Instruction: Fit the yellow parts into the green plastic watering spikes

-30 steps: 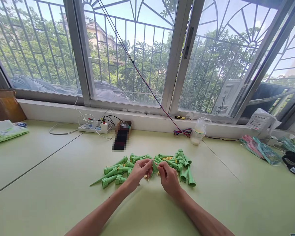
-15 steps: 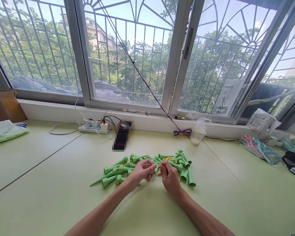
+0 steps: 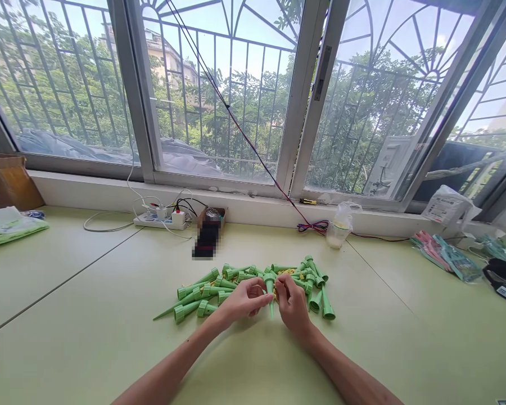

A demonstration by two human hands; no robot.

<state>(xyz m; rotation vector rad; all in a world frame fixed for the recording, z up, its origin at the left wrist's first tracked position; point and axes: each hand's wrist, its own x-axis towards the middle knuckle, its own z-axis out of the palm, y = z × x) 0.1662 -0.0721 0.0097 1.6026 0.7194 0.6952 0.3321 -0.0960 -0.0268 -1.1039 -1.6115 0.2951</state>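
A green plastic watering spike (image 3: 270,286) stands with its collar up and its point toward me, between the thumb and fingers of my left hand (image 3: 247,299). Close on its right, my right hand (image 3: 292,298) has thumb and fingertips pinched together near the spike; what they hold, if anything, is too small to tell. Around and behind both hands lies a loose pile of similar green spikes (image 3: 189,309), some with ribbed collars facing me. Small yellow pieces (image 3: 287,271) show among them, partly covered by the spikes.
A power strip (image 3: 160,221) with plugs and cables lies by the sill, with a small cardboard box (image 3: 217,216) next to it. A plastic cup (image 3: 338,232) in a bag stands behind the pile. Packaged bags (image 3: 447,256) lie at right, a green-white packet (image 3: 12,226) at left.
The spike in my left hand has turned from mostly hidden to plainly visible, its point now toward me. My left fingers have shifted along it; my right hand has barely moved.
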